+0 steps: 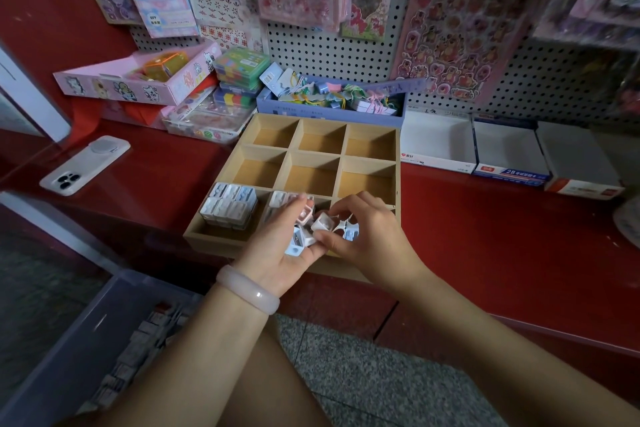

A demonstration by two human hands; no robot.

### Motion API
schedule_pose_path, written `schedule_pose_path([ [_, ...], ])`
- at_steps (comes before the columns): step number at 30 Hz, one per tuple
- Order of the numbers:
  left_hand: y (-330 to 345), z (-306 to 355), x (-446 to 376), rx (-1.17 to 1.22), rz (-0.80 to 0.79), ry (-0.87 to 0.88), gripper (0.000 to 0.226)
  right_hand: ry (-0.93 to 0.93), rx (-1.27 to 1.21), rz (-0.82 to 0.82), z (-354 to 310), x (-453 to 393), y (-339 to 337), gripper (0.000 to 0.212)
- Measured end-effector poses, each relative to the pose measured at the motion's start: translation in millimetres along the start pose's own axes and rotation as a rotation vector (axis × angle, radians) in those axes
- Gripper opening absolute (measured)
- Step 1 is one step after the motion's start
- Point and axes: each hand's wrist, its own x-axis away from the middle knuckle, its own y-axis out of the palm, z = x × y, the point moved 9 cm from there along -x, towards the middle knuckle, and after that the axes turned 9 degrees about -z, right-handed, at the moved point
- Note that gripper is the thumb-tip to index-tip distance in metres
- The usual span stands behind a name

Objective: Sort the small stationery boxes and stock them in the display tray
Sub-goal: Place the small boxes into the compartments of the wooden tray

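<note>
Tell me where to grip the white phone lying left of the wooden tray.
The phone lies flat, camera side up, on the red counter, with nothing touching it. I'd come from above and pinch across its two long edges near the middle, clear of the camera bump at its near end. Its flat back offers no other hold.

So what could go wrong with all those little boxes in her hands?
The left hand cups a loose heap of small boxes while the right hand picks at one, so some might spill. They are held over the wooden tray's near edge and could drop to the floor or into the wrong compartment.
</note>
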Motion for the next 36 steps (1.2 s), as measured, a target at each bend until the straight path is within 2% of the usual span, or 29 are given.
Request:
schedule_pose_path([
  [3, 1, 1, 0, 0.016, -0.002, 0.017, 0.041, 0.042, -0.032, -0.039, 5, -1, 2, 0.033],
  [7, 2, 1, 0, 0.009, -0.004, 0.026, 0.034, 0.116, -0.307, -0.141, 12, -3, 7, 0.022],
  [9, 1, 2, 0, -0.009, -0.016, 0.027, 0.029, 0.136, -0.363, -0.110, 22, -5, 2, 0.023],
  [11, -5, 6, 1, -0.043, 0.026, 0.032, 0.020, 0.152, -0.150, -0.095, 33, -8, -6, 0.029],
  [14, -16, 12, 4, -0.044, 0.087, 0.052, 0.016, 0.138, 0.322, -0.257, 38, -9, 6, 0.046],
  [16, -19, 13, 5, -0.030, 0.101, 0.060, 0.014, 0.094, 0.451, -0.313, 35, -9, 17, 0.049],
  [24, -23, 15, 5, -0.030, 0.076, 0.058, 0.021, 0.047, 0.558, -0.296, 32, -17, 32, 0.056],
  [36, -19, 11, 7, -0.033, 0.077, 0.057, 0.015, 0.032, 0.592, -0.276, 34, -21, 32, 0.061],
])
